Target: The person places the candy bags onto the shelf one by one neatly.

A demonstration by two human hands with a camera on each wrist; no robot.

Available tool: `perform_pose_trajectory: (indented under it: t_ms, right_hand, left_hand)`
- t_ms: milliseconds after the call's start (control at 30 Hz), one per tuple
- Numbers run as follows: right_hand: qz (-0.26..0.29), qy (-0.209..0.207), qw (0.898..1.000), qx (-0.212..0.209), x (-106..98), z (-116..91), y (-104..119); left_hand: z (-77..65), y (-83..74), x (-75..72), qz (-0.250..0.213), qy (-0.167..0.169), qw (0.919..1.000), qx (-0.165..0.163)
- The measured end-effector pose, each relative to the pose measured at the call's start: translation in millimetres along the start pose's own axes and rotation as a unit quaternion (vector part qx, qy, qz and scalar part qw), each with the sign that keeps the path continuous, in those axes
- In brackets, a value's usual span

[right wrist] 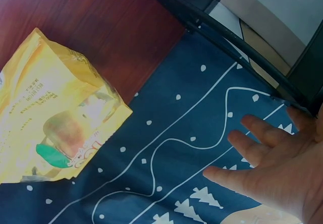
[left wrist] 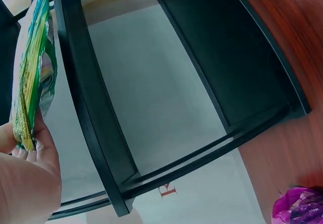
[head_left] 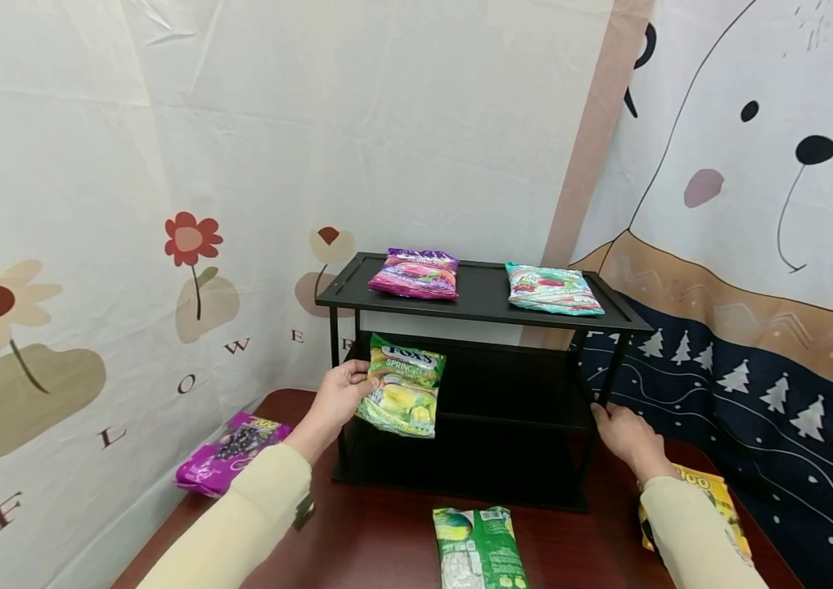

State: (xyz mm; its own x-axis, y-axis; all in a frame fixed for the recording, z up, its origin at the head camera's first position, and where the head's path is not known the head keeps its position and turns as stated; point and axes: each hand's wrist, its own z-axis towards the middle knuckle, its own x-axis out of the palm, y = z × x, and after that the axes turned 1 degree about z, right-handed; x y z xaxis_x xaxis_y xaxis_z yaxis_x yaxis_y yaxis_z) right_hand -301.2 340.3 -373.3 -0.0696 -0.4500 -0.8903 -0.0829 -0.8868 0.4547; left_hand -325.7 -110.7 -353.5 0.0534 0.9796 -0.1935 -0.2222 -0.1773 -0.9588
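Note:
My left hand pinches the left edge of a green and yellow Fox's Spring Tea candy bag. The bag hangs upright in front of the middle shelf of a black three-tier rack. In the left wrist view, thumb and fingers grip the lower end of the candy bag, seen edge-on beside the rack. At the rack's right side, my right hand touches the post near the middle shelf. Its fingers look extended and spread in the right wrist view.
On the top shelf lie a purple-pink candy bag and a teal-white one. A purple bag lies left on the table, a green bag in front, and a yellow bag at right, partly behind my sleeve. Printed cloth hangs behind.

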Motion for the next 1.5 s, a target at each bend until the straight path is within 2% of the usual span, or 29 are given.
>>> perform_pose_trajectory:
  t_ms: [133, 200, 300, 367, 433, 533, 633, 733, 833, 933, 1033, 1100, 1167, 1333, 1433, 1500]
  right_hand:
    - [0.001, -0.001, 1.0, 0.0, 1, 0, 0]
    - [0.0, -0.001, 1.0, -0.001, 1, 0, 0]
    - [-0.001, -0.002, 1.0, -0.001, 1, -1, 0]
    - [-0.003, -0.002, 1.0, -0.001, 1, 0, 0]
    - [-0.003, -0.002, 1.0, -0.001, 1, 0, 0]
    - [-0.001, -0.002, 1.0, 0.0, 0, 0, -1]
    - [0.002, -0.002, 1.0, -0.001, 0, 1, -2]
    - [0.002, 0.0, 1.0, -0.001, 0, 0, -3]
    - [0.001, 0.001, 1.0, 0.001, 1, 0, -3]
    - [0.002, 0.0, 1.0, 0.001, 1, 0, -3]
    - [0.002, -0.002, 1.0, 0.001, 1, 1, -1]
    - [0.001, -0.003, 1.0, 0.001, 1, 1, -1]
    - [0.001, -0.004, 1.0, 0.0, 1, 1, -1]
    - [0.003, -0.005, 1.0, -0.001, 1, 1, -1]
    - [0.003, -0.005, 1.0, -0.002, 2, 1, -2]
    - [0.003, -0.005, 1.0, -0.002, 2, 1, -2]
  left_hand:
    - [10.9, 2.9, 5.4, 0.009, -0.027, 0.9995, 0.011]
    - [15.2, 4.8, 6.6, 0.02, -0.028, 0.9993, 0.013]
    - [19.5, 6.3, 5.8, 0.057, -0.013, 0.9981, 0.019]
    - [20.4, 6.5, 4.7, 0.104, -0.008, 0.9941, 0.03]
    - [19.7, 5.9, 4.5, 0.163, -0.016, 0.9855, 0.042]
    - [17.2, 6.6, 6.1, 0.243, -0.042, 0.9662, 0.074]
    - [12.4, 6.5, 8.8, 0.286, -0.056, 0.9494, 0.116]
    - [6.7, 7.2, 11.7, 0.319, -0.053, 0.931, 0.17]
    - [0.5, 9.0, 14.4, 0.367, -0.043, 0.9006, 0.229]
    - [-6.0, 12.6, 16.4, 0.418, -0.042, 0.8602, 0.289]
    - [-11.5, 17.9, 17.8, 0.457, -0.053, 0.8137, 0.356]
    - [-14.7, 21.4, 18.7, 0.469, -0.063, 0.7859, 0.398]
    - [-17.4, 25.5, 19.3, 0.476, -0.071, 0.7615, 0.434]
    - [-21.2, 35.9, 19.9, 0.485, -0.083, 0.7139, 0.498]
    - [-20.5, 41.9, 19.8, 0.492, -0.084, 0.6944, 0.519]
    - [-19.7, 44.6, 19.7, 0.496, -0.086, 0.6852, 0.527]
